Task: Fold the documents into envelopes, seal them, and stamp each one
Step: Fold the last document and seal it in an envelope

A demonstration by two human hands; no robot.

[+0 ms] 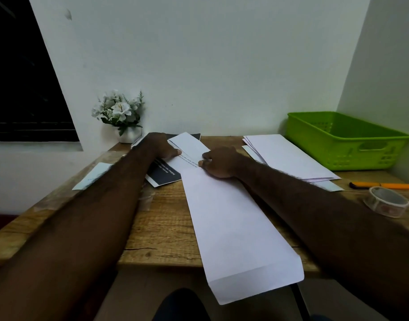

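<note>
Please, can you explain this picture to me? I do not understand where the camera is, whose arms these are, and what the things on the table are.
There is no machine here. A person wears the camera on the head, so you look down along their own two arms. The left hand and the right hand both rest on a long white envelope lying on the wooden table, at its far end, where a printed document sticks out. To the right lie a stack of envelopes, a green basket, an orange pen and a tape roll. A flower pot stands at the back left.
</note>
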